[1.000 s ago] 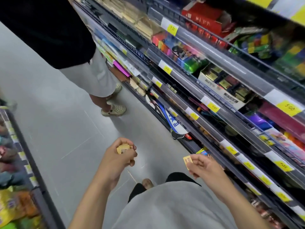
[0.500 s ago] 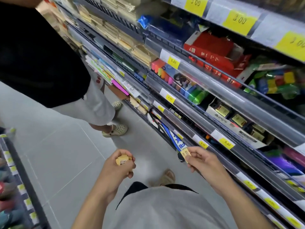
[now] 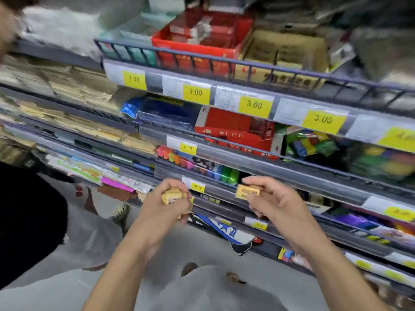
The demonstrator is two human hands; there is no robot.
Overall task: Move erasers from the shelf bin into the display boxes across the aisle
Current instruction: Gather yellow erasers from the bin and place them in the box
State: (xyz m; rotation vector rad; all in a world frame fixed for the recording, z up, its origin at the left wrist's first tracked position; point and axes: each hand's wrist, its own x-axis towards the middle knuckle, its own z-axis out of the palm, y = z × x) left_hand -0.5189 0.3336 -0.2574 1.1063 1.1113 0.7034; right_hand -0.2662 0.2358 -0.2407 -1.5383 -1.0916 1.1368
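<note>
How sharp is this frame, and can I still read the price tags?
Head view: motion blur smears the shelves, worst at the left and right edges; the yellow 3.00 price tag stays legible; both hands and their tan erasers are soft; wide-angle bending tilts the rails.

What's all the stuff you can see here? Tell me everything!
erasers: at least two, tan, one in each hand
red display box: one, top shelf
tan display box: one, top shelf, right of the red one
price tags: many, yellow, along the shelf edges
blue packets: a stack, second shelf
highlighters: a row, many colours, third shelf
another person: black top, pale shorts, left
left hand: grips an eraser
right hand: pinches an eraser
</note>
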